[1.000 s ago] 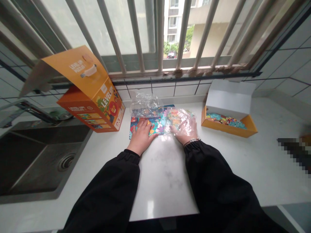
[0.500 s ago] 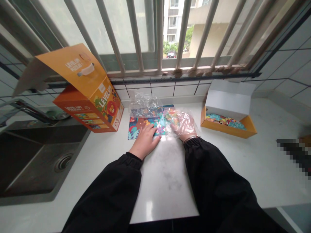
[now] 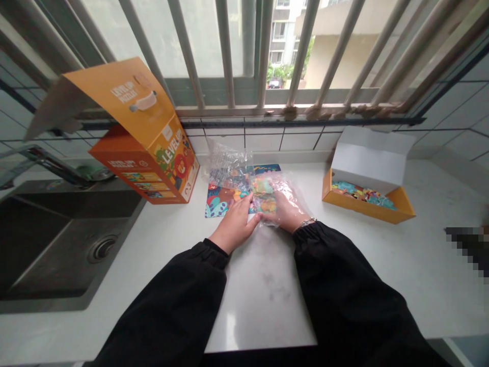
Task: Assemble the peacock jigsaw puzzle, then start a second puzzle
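A colourful picture sheet (image 3: 214,203) with animals and plants lies flat on the counter. Stretched over its front part, my left hand (image 3: 239,221) has its fingers extended, their tips at the edge of a clear plastic bag (image 3: 292,191). My right hand (image 3: 284,209) is in or behind that bag, partly blurred by the shiny film. Its fingers close round the bag beside colourful puzzle pieces (image 3: 263,186) that show through the plastic. Both thumbs nearly meet at the bag's near edge. Another crumpled clear wrapper (image 3: 229,163) rests on the sheet's back left part.
An orange puzzle box (image 3: 175,163) with its lid raised stands at left, beside the dark sink (image 3: 86,300) and tap (image 3: 57,165). On the right sits a small open yellow box (image 3: 367,209) holding puzzle pieces. A barred window (image 3: 263,56) is behind the counter.
My left hand has moved right to the bag's edge. The bag and puzzle pieces by my right hand have shifted left and nearer to me. The view has turned slightly.
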### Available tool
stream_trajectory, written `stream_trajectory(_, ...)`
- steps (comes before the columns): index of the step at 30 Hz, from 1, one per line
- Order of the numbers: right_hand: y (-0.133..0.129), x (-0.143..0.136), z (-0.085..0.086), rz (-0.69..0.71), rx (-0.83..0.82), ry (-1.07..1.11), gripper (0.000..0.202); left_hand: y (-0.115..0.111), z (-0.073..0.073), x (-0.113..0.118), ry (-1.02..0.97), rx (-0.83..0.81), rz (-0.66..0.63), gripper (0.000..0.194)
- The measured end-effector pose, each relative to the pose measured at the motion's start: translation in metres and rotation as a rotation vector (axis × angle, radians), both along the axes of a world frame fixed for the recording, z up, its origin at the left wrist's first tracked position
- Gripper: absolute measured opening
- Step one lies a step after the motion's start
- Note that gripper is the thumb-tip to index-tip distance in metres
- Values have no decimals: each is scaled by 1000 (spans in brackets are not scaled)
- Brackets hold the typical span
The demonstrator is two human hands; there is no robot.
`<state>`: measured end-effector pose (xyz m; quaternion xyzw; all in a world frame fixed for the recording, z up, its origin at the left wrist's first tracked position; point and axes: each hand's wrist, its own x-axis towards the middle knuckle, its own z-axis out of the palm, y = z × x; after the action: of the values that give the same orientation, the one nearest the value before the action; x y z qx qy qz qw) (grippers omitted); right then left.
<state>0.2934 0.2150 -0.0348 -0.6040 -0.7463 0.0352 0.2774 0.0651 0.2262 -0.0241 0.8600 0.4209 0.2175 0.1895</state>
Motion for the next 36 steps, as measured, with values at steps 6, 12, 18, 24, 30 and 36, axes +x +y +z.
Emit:
stream_trajectory(6, 8, 9, 1, 21, 12, -17, 82, -4, 1, -2, 70, 30, -132, 105)
stream_trajectory(12, 6, 7, 1, -189, 5, -35, 64, -3, -1, -2, 97, 35, -109, 76)
stream_trajectory(18, -10, -15, -3, -475, -59, -39, 84, -2, -1, -1, 106, 41, -100, 65)
stream_trajectory(24, -31, -27, 10, -280, -197, -197, 61, 0, -3, -2, 92, 77, -120, 58)
stream_trajectory(30, -52, -25, 36, -102, -301, -240, 43, 3, -8, -3, 87, 118, -117, 47)
stream_trajectory(36, -57, -13, 52, 167, -482, 3, 15, 0, 5, -4, 7, 123, -105, 43)
